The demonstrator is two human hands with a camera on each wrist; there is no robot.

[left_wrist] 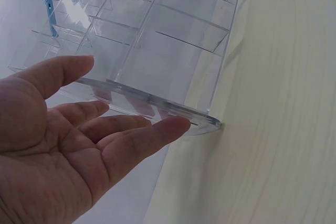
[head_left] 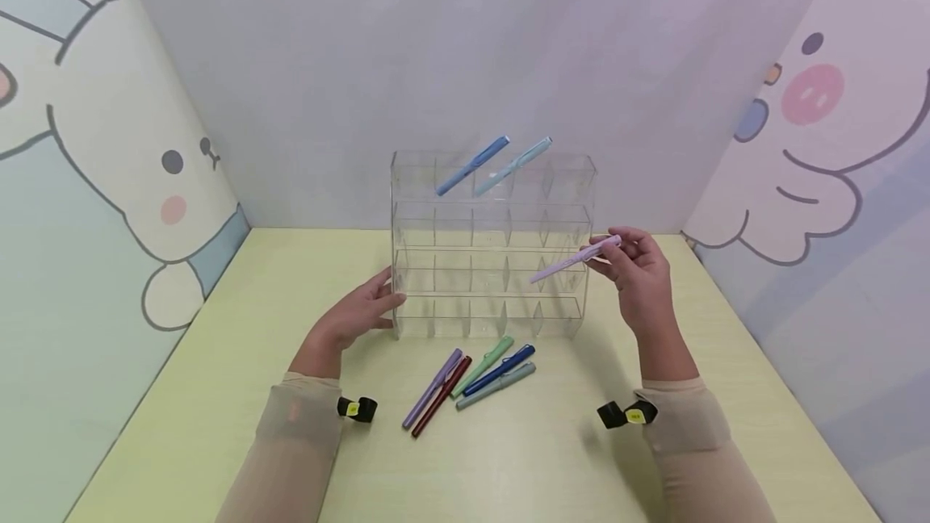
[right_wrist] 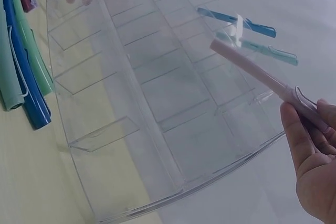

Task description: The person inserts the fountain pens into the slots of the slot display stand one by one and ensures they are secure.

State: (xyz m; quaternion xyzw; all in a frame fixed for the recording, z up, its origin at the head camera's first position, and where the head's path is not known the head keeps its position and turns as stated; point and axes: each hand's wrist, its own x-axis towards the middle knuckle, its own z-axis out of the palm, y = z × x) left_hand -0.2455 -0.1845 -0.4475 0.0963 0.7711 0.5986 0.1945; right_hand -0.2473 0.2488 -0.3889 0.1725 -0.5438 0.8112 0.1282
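A clear acrylic pen rack (head_left: 490, 240) with rows of compartments stands upright on the table. My left hand (head_left: 363, 309) rests on its left side, fingers (left_wrist: 126, 148) fairly straight along the side panel, thumb near the front edge. At the rack's right side, my right hand (head_left: 639, 269) pinches a light purple pen (head_left: 574, 259) by its clip end; the pen slants in front of the compartments. A blue pen (head_left: 472, 165) and a pale blue pen (head_left: 514, 165) lean in the top row.
In front of the rack lie a purple pen (head_left: 432, 388), a dark red pen (head_left: 441, 396), a light green pen (head_left: 483, 367), a dark blue pen (head_left: 499, 370) and a grey-green pen (head_left: 496, 386). A pale wall (head_left: 472, 47) stands behind the table.
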